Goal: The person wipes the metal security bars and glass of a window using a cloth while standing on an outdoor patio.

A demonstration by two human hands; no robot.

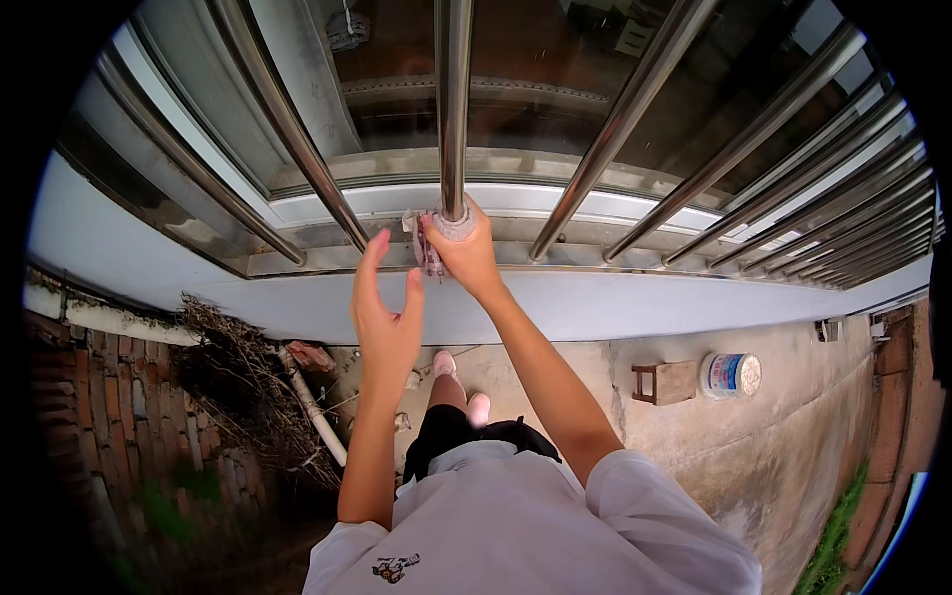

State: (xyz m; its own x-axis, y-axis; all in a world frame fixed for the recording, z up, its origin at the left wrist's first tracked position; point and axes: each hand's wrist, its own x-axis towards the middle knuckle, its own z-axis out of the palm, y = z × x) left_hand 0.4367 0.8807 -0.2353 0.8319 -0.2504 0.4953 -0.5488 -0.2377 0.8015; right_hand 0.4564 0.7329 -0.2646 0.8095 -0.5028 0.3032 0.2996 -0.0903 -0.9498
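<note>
My right hand (468, 250) is closed round a pale, damp-looking cloth (456, 227), which wraps the lower end of an upright metal bar (453, 109). A loose, reddish-stained part of the cloth hangs down left of the bar, above the sill. Just to the left, my left hand (389, 315) is raised with thumb and fingers spread, holding nothing. Its fingertips are near the hanging cloth but look apart from it. Behind the bars lies a window (506, 124) with dark glass.
More metal bars (635, 109) run along the window to both sides. Below stand a small wooden stool (665, 383) and a white bucket (732, 376) on the concrete ground (694, 436). Dry twigs (238, 377), a pale pipe (315, 416) and stacked bricks (129, 397) lie at the left.
</note>
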